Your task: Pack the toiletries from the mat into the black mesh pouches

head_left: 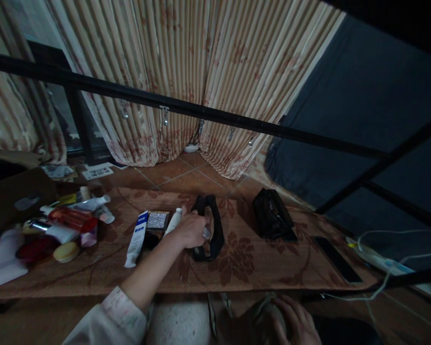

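Item, left forearm (154,272): I am seeing it slanting forward and inward from lower left, wrist bare and straight. Item, left hand (190,230): its back is facing up, fingers pointing right, bending downward. Item, right hand (295,318): it is resting low, near my body, fingers apparently curling, though dimness is obscuring them.

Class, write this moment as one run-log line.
left hand: at open black pouch, grip unclear | right hand: below table edge | nearby: blue-and-white tube, glittery case
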The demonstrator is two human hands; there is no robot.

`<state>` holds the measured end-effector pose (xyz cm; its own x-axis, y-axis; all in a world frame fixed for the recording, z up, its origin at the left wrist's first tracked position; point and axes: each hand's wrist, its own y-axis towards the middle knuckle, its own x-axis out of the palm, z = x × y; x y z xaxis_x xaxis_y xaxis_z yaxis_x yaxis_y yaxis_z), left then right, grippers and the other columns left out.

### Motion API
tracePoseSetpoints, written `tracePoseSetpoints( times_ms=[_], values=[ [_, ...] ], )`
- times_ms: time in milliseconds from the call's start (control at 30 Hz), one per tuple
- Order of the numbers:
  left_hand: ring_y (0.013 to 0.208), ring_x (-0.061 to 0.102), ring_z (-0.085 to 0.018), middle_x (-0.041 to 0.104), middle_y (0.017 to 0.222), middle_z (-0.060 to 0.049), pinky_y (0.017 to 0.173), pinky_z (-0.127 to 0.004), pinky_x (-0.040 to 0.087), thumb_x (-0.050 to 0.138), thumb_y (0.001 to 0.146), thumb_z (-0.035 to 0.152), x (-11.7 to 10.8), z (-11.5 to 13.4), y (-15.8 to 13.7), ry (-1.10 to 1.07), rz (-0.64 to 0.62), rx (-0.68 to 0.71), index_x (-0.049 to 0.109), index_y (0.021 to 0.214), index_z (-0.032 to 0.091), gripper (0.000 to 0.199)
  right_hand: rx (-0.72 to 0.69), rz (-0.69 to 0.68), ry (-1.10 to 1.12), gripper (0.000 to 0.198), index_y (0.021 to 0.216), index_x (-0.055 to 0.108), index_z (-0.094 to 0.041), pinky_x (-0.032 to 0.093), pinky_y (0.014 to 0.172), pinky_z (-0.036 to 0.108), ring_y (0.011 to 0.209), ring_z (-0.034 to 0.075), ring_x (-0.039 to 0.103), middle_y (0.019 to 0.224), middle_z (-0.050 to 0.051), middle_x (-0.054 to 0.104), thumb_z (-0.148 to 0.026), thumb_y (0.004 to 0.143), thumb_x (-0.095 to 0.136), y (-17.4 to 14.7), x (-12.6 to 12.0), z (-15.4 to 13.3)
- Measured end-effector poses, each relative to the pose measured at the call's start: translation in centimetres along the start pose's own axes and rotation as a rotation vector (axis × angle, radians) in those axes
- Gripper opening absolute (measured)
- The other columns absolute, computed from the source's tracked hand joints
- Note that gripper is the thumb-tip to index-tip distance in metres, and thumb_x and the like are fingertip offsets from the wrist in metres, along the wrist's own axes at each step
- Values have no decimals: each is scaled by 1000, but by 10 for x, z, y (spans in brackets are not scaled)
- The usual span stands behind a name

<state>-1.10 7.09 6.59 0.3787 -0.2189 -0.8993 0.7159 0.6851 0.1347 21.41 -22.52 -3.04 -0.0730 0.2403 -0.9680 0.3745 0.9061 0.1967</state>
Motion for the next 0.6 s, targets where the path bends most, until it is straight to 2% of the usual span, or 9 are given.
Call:
tracePoseSetpoints(
  times_ms=[100, 167, 233, 300, 367, 433, 533, 600],
  values=[
    [86, 59, -28, 65, 68, -4, 98, -47, 29, 66, 56, 17, -6, 3, -10, -63, -120, 38, 64, 70, 25, 16, 19, -2, 1, 38, 106, 64, -27, 45, 90, 36, 109, 24, 53, 116, 4, 59, -50, 81, 49, -1, -1, -2],
    [83, 61, -24, 66, 70, -2, 94, -39, 35, 61, 64, 20, -10, 2, -11, -194, -122, 56, 66, 74, 26, 13, 14, -2, 9, 37, 107, 64, -27, 44, 90, 36, 110, 24, 52, 116, 4, 59, -50, 81, 49, -2, -1, -2],
    [84, 62, -20, 68, 81, -2, 89, -33, 40, 51, 75, 21, -11, -4, -7, -359, -5, 65, 66, 87, 27, 21, 10, 2, 19, 38, 107, 63, -27, 44, 90, 37, 109, 24, 51, 115, 4, 59, -50, 80, 49, -2, -1, -2],
    [90, 62, -17, 68, 95, -2, 87, -30, 43, 45, 81, 22, -7, -15, -3, -519, 211, 34, 64, 100, 25, 27, 14, -3, 28, 38, 107, 64, -27, 44, 90, 37, 109, 24, 51, 115, 4, 59, -51, 80, 49, -2, -1, -2],
    [93, 61, -16, 66, 103, -4, 87, -29, 44, 47, 80, 25, 1, -29, 0, -669, 419, -59, 61, 105, 22, 28, 29, -6, 33, 38, 106, 64, -27, 44, 90, 37, 109, 24, 51, 115, 4, 59, -51, 81, 49, -2, -2, -2],
    [87, 62, -17, 66, 98, -5, 82, -30, 47, 54, 77, 30, 13, -41, -1, -754, 514, -205, 60, 106, 18, 32, 38, -14, 35, 37, 106, 63, -27, 44, 91, 36, 110, 24, 51, 117, 4, 58, -50, 82, 48, -2, -3, -4],
    [78, 61, -18, 66, 83, -5, 74, -30, 47, 60, 73, 40, 27, -48, -7, -740, 452, -355, 62, 96, 16, 34, 36, -23, 37, 37, 108, 62, -26, 43, 92, 37, 112, 23, 49, 118, 4, 57, -48, 82, 48, -3, -4, -6],
    [74, 61, -18, 65, 78, -4, 69, -28, 47, 61, 72, 46, 32, -43, -12, -789, 349, -334, 63, 88, 16, 34, 30, -18, 34, 37, 109, 62, -26, 43, 92, 37, 111, 23, 49, 118, 4, 57, -48, 82, 48, -2, -3, -7]
  ],
)
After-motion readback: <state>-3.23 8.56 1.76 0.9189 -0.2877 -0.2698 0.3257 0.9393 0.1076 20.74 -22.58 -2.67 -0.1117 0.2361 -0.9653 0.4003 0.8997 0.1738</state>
